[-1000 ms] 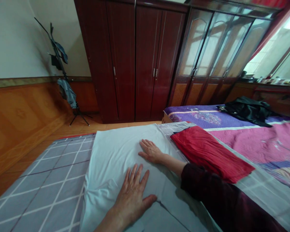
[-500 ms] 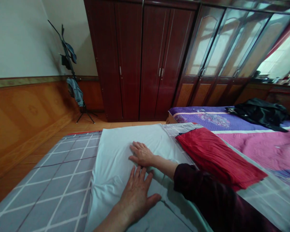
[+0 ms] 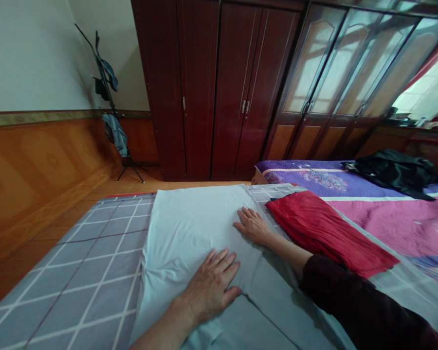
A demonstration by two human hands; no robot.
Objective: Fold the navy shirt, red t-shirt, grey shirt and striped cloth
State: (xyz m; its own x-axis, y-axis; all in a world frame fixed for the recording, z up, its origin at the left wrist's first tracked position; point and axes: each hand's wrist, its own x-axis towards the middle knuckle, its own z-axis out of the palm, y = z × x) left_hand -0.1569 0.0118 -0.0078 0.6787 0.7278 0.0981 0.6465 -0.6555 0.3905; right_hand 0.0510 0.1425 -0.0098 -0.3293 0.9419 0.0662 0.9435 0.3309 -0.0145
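Wardrobe doors (image 3: 197, 92) of dark red wood stand closed across the far wall, so their contents are hidden. Beside them, a panelled cabinet (image 3: 317, 63) is closed too; its panes throw back reflections and I cannot tell what lies inside. Small items (image 3: 423, 121) by the window are too blurred to name.

Pale mint garment (image 3: 200, 214) lies spread on the plaid sheet (image 3: 95, 262), its far edge near the end of that bed. Its left edge is rumpled beside the left forearm, and the sheet extends well out to that side. Left hand (image 3: 213, 287) rests on the cloth, fingers straight and close together, thumb tip by a dark line (image 3: 266, 316). Right hand (image 3: 253, 226) rests farther up near the right edge, fingers extended, thumb apart. Neither hand grips anything.

Folded red garment (image 3: 324, 228) lies just right of the right hand, on the same sheet. Past it, a purple-and-pink bedcover (image 3: 295, 170) carries a crumpled black garment (image 3: 390, 170). Wooden floor (image 3: 151, 182) runs between bed end and wardrobe, where a coat rack (image 3: 104, 80) stands with clothing hung on it.
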